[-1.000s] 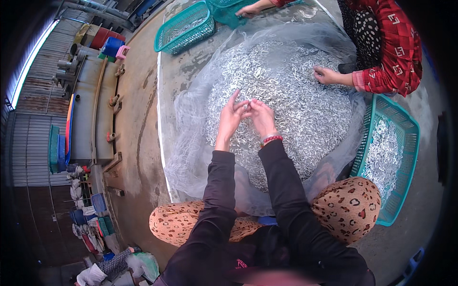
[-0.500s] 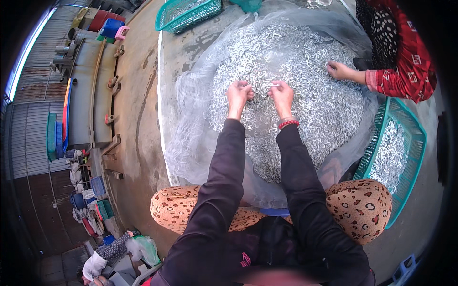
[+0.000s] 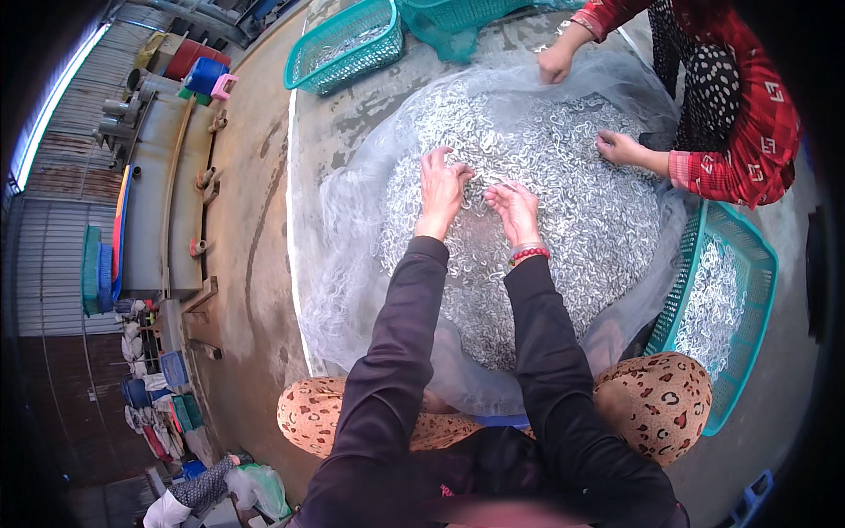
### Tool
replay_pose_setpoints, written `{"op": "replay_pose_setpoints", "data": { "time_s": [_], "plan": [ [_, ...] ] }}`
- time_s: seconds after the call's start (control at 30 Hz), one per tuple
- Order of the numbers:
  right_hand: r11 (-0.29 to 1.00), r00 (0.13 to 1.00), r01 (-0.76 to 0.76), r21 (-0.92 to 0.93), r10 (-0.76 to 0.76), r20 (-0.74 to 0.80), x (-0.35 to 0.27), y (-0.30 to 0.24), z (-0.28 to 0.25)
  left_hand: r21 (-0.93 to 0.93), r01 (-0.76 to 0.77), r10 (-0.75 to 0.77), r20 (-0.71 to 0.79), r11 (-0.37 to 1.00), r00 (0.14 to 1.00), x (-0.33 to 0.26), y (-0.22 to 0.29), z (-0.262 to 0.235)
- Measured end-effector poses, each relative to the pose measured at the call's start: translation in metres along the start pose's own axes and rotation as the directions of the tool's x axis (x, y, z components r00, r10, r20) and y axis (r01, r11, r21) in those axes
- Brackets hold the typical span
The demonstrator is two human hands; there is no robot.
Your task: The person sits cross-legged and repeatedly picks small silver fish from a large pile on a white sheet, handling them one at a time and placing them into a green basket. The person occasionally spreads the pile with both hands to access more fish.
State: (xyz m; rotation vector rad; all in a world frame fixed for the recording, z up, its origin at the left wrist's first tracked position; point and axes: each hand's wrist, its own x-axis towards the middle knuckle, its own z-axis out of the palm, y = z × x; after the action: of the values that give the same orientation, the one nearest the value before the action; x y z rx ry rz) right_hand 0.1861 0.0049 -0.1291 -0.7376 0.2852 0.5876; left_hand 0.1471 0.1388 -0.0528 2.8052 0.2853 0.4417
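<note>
A broad heap of small curled silvery-white pieces that look like little fish (image 3: 563,255) lies on a pale, fine-meshed net (image 3: 339,238). Over the upper middle of the heap, my left hand (image 3: 440,194) reaches out with thumb and fingers apart. Just right of it is my right hand (image 3: 517,213), wearing a red bead bracelet, its palm turned partly upward and its fingers loosely bent apart. I make out nothing held in either hand. A co-worker in a red patterned sleeve touches the heap with one hand (image 3: 620,148); their other hand (image 3: 556,63) is by the net's far edge.
A green basket (image 3: 764,299) of similar silvery pieces stands right of my knee. Farther off are another green basket (image 3: 304,84) and green netting (image 3: 453,44). A long metal tank (image 3: 187,185) stands left. A person (image 3: 198,493) bends at lower left.
My hands have come out of their pinches, and the thin white piece seen at my right fingertips no longer shows. My right hand has moved slightly nearer. The co-worker's second hand has appeared.
</note>
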Motion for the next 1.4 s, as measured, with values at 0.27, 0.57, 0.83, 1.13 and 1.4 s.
{"op": "replay_pose_setpoints", "data": {
  "time_s": [0.27,0.57,0.83,1.13,1.4],
  "plan": [
    [0.983,0.995,0.103,-0.152,-0.104,-0.004,0.01,-0.011,0.022,-0.111,-0.153,0.17,0.156,0.982,0.973,0.014,-0.016,-0.037],
    [0.226,0.827,0.463,-0.857,-0.457,0.326,0.001,-0.017,0.044,-0.188,-0.287,0.314,0.133,0.939,0.94,0.003,0.004,-0.03],
    [0.989,0.967,0.145,-0.035,-0.15,-0.206,0.031,-0.026,0.017,-0.579,0.134,-0.104,0.085,0.804,0.991,0.0,-0.021,-0.05],
    [0.043,0.883,0.468,-0.883,-0.061,0.465,0.035,-0.031,0.046,-0.394,-0.095,0.151,0.113,0.914,0.982,0.003,-0.008,-0.014],
    [0.77,0.855,0.464,-0.439,-0.518,-0.004,0.043,-0.072,0.038,-0.39,0.556,-0.491,0.26,0.734,0.831,-0.008,-0.053,-0.019]
  ]
}}
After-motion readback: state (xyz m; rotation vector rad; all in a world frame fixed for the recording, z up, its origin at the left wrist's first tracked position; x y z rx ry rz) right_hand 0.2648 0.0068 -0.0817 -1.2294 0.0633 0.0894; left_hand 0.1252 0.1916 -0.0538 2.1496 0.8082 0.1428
